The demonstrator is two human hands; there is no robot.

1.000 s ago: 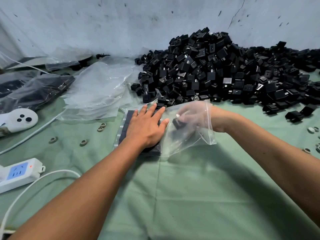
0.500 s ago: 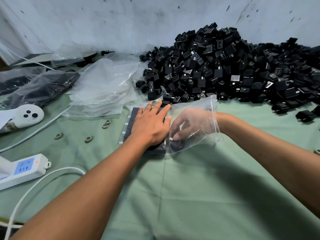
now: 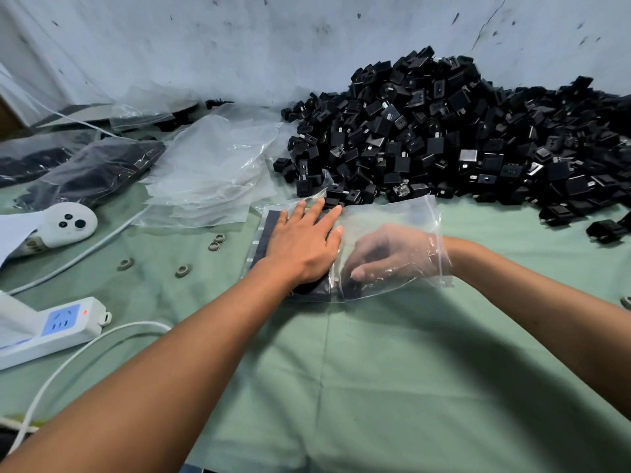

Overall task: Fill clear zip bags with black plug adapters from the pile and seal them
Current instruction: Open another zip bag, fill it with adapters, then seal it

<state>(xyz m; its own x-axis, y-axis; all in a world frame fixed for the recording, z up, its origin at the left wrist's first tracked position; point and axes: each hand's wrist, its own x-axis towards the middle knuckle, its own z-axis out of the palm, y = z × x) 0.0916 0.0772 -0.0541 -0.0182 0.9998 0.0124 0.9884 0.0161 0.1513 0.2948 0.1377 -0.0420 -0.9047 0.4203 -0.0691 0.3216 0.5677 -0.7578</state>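
Pressing flat, the left hand (image 3: 302, 245) pins the zip bag (image 3: 389, 216); right hand (image 3: 389, 257) inside, fingers curled, grip unclear, mouth opening rightward

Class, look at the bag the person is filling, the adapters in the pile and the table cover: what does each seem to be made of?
Bag: thin clear plastic film, glossy; the right hand shows through it. Adapters: probably moulded black plastic, mostly matte, with small shiny metal-looking prongs. Table cover: seemingly green woven cloth, matte, with soft creases.

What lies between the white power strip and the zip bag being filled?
In the head view, bare green cloth and one small grey ring lie between the power strip and the zip bag.
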